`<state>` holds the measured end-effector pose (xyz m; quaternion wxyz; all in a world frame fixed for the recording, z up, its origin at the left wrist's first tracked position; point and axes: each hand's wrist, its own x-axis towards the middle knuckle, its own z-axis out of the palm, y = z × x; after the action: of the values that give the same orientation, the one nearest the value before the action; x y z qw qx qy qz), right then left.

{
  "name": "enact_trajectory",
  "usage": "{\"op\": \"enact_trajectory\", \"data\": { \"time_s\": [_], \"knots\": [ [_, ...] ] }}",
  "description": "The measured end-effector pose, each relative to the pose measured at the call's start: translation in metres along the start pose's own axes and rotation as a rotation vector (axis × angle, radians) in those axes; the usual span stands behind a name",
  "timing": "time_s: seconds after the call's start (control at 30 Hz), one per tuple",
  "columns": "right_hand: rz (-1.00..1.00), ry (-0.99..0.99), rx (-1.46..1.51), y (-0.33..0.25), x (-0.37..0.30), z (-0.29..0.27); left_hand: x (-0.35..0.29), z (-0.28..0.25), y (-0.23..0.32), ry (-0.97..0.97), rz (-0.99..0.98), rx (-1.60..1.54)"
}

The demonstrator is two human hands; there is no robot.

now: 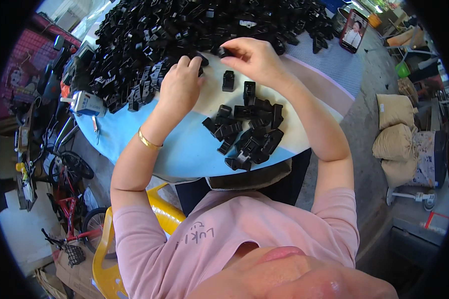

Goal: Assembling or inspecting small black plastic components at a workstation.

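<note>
My left hand [180, 83], with a gold bracelet on its wrist, is at the front edge of a large heap of black plastic parts [184, 30]. Its fingers are curled down on a black plastic part [200, 59], mostly hidden behind them. To its right, my right hand [257, 61] pinches a small black plastic part [225, 52] between thumb and fingers. A single black block-shaped part [228, 80] stands on the cloth just below the two hands. Nearer to me lies a loose pile of similar black pieces [252, 142].
A rounded table with a blue, cream and pink cloth [179, 149] carries everything. At its left edge are a small white-and-blue box [88, 103] and a metal tool [96, 130]. A phone [353, 31] leans at the far right. Beige sacks [395, 144] and a yellow chair [107, 249] stand nearby.
</note>
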<state>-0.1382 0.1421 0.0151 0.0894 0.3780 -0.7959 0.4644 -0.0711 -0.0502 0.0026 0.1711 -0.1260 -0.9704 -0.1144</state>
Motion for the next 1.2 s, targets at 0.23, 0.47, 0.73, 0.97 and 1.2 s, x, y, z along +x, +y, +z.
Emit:
{"op": "enact_trajectory", "data": {
  "time_s": [0.23,0.47,0.73,0.97,1.2],
  "knots": [
    [0.011,-0.054,0.161,0.001,-0.003,0.007,0.003,0.0,0.004,0.088,0.119,-0.21],
    [0.179,-0.082,0.314,-0.012,-0.005,0.004,0.011,-0.015,0.009,0.103,-0.202,-1.285],
    [0.181,0.008,0.387,-0.017,-0.004,0.004,0.011,-0.006,0.0,0.052,-0.22,-1.476],
    [0.132,0.024,0.378,-0.015,-0.005,0.003,0.01,-0.016,0.006,-0.109,-0.408,-1.807],
    [-0.425,0.079,-0.092,-0.017,0.002,-0.004,0.012,-0.016,-0.007,-0.339,-0.41,-1.874]
  ]
}}
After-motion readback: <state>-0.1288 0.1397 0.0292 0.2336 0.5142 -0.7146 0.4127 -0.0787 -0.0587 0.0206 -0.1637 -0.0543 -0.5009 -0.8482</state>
